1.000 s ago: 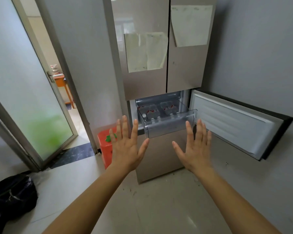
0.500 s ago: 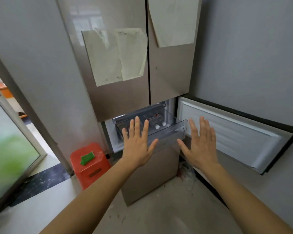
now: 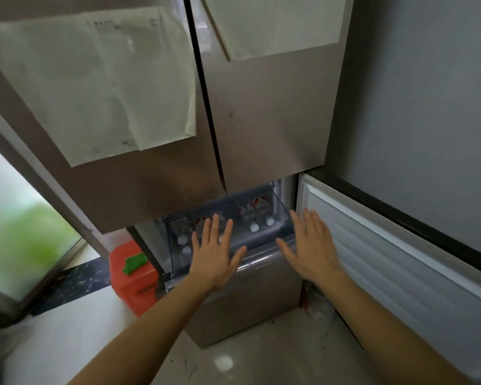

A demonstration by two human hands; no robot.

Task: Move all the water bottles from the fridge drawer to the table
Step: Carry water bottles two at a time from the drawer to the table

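Drawer [image 3: 261, 240] nearer L hand [image 3: 215, 254], R hand [image 3: 311, 248].

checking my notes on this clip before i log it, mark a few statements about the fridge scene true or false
1. The left hand and right hand are open and hold nothing. True.
2. The clear drawer is pulled out, with capped bottles inside. True.
3. The upper fridge doors are open. False: both are closed, with papers stuck on them.
4. The red box stands to the right of the fridge. False: it stands on the floor at the fridge's left.
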